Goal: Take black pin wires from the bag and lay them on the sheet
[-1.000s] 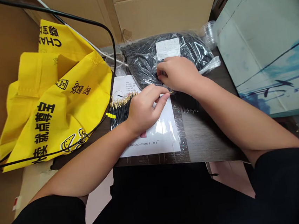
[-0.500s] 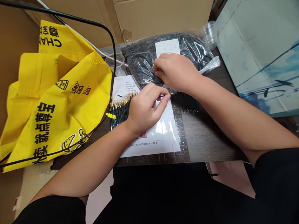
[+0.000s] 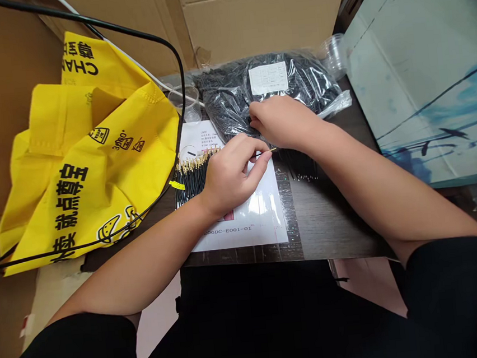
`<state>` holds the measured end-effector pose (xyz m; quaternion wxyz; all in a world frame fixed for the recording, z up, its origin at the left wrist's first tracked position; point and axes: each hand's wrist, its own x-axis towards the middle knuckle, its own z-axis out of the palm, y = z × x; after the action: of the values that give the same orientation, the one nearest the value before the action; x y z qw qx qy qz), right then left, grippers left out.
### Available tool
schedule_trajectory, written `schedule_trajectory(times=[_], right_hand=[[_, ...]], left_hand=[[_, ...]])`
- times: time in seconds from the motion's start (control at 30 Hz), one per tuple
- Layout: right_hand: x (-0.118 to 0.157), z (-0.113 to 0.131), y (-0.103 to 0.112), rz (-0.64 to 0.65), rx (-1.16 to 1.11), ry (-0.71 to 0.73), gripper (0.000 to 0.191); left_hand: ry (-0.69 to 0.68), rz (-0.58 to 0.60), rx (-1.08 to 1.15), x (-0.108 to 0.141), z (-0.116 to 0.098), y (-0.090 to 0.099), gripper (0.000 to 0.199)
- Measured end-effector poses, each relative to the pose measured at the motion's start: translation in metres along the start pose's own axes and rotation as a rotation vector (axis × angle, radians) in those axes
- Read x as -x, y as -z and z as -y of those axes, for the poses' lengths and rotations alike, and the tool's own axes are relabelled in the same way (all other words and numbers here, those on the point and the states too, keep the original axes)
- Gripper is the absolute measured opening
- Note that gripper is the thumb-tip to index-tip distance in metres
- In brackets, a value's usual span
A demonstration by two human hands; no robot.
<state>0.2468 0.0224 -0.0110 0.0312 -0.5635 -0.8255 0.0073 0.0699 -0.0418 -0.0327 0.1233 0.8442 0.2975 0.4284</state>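
Between thumb and index finger, my left hand [image 3: 238, 170] pinches a thin black wire whose gold tip [image 3: 273, 150] points right. Under and left of that hand lie several black wires with gold ends [image 3: 191, 169] on a white printed sheet [image 3: 263, 216]. My right hand [image 3: 281, 119] is just above and to the right, its fingers curled together at the front of a clear plastic bag of black pieces [image 3: 231, 101]; what its fingertips hold is hidden. Below my right hand, more black wires with pale tips [image 3: 305, 172] rest on the dark table [image 3: 338, 209].
A yellow bag [image 3: 104, 141] fills the left side, with a black cable [image 3: 140, 35] looping over it. Clear plastic cups [image 3: 333, 56] stand at the back right, another [image 3: 189, 102] at the back left. A painted panel [image 3: 427, 82] leans at the right, cardboard [image 3: 265, 16] behind.
My right hand has shifted slightly down and to the right, uncovering more of the white label on the plastic bag. My left hand has hardly moved.
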Motion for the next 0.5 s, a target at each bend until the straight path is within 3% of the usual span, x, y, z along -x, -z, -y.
schedule_trajectory(times=[0.2,0.5], right_hand=[[0.001,-0.007,0.002,0.058,0.048,0.069,0.030],[0.009,-0.001,0.018,0.054,0.079,-0.040,0.029]], left_hand=[[-0.006,-0.006,0.002,0.000,0.000,0.000,0.007],[-0.006,-0.007,-0.002,0.000,0.001,0.000,0.007]])
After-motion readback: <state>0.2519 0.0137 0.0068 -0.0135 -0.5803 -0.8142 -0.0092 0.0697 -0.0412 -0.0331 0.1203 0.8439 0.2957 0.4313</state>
